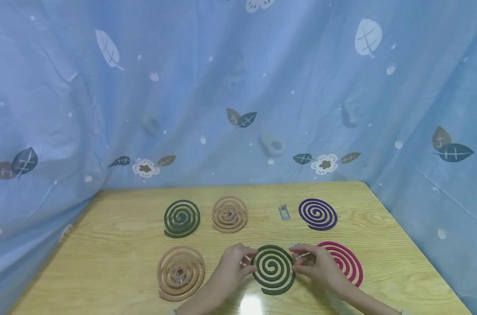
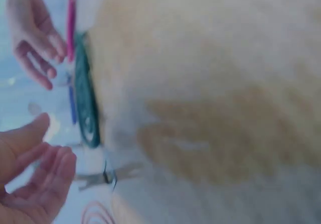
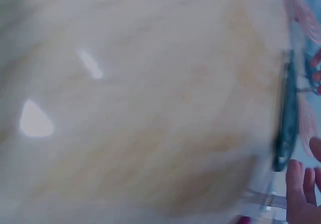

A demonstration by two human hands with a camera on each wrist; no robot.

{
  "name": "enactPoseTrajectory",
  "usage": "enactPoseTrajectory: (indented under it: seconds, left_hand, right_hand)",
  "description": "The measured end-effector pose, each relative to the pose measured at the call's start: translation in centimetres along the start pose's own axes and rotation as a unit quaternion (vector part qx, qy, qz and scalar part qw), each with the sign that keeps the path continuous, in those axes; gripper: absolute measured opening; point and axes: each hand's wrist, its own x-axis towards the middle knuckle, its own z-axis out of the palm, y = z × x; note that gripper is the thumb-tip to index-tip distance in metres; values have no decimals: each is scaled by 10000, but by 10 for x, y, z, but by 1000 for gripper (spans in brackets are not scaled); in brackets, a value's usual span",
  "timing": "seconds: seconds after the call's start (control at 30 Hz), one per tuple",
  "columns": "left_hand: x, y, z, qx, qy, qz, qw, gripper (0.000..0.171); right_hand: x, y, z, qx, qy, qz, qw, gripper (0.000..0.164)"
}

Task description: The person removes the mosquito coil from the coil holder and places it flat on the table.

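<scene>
A dark green mosquito coil (image 1: 273, 269) lies flat on the table between my two hands. My left hand (image 1: 232, 264) is at its left edge, thumb and forefinger spread apart. Opposite it, my right hand (image 1: 315, 262) has its thumb and forefinger near the coil's right edge. In the left wrist view, the fingers of the left hand (image 2: 37, 174) are extended beside the coil (image 2: 86, 91), with nothing between them. The right wrist view shows the right hand (image 3: 303, 189) just below the coil (image 3: 287, 113). Whether any fingertip touches it, I cannot tell.
A pink coil (image 1: 352, 264) lies partly under my right forearm. Farther back are a purple coil (image 1: 318, 214), a small metal stand (image 1: 284, 212), a tan coil (image 1: 229, 214) and another green coil (image 1: 182, 218). Left of my left arm is another tan coil (image 1: 181, 273). A blue curtain (image 1: 238, 87) surrounds the table.
</scene>
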Motion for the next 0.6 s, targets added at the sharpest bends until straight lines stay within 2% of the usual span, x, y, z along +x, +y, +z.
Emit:
enactPoseTrajectory:
  seconds: [0.1, 0.17, 0.23, 0.43, 0.6]
  left_hand:
    - [6, -5, -10, -798, 137, 25, 9967, 34]
    - [11, -10, -18, -1347, 179, -35, 9907, 37]
    - [15, -16, -26, -1666, 245, -137, 9856, 38]
    - [24, -33, -46, -1689, 551, -433, 9831, 40]
    - [30, -47, -57, -1788, 806, -497, 9793, 42]
  right_hand:
    - [6, -6, -2, 381, -158, -149, 9990, 44]
    - [12, -10, -3, 607, -274, -268, 9974, 45]
    - [19, -13, -3, 855, -331, -224, 9955, 46]
    - [43, -18, 0, 1122, -243, 18, 9934, 46]
    - [62, -17, 6, 1346, -356, 138, 9902, 47]
